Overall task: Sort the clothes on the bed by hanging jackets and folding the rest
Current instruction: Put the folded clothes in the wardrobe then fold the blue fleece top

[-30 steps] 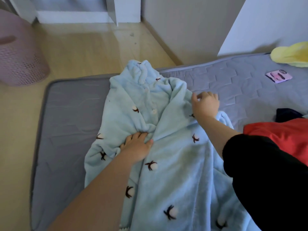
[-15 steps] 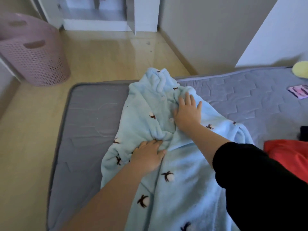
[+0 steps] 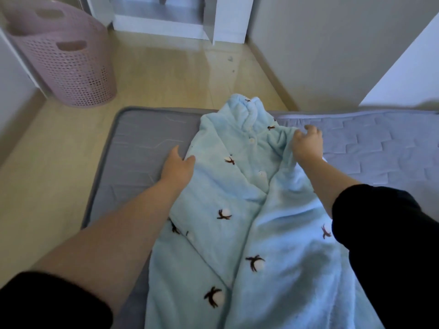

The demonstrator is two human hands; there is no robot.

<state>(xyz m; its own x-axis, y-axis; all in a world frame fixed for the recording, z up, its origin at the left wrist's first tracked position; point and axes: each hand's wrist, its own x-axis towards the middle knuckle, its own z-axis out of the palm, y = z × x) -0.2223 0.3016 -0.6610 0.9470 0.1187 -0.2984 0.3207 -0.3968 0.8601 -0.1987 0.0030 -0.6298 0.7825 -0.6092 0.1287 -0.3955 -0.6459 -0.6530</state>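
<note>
Robe (image 3: 237,210) lies buttons-up on bed (image 3: 147,138). My L hand (image 3: 178,169) is flat & relaxed at its left edge, thumb on fleece. R hand (image 3: 307,146) is curled at right shoulder; can't tell if gripping. Prob soft, floppy, bulky, not slippery: I'd take it by shoulders/side edges.

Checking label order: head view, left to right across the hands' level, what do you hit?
pink laundry basket → left hand → blue robe → right hand

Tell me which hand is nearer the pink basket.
Left. The left hand touches the blue robe on the side toward the pink basket; the right hand is across it, farther off.
</note>
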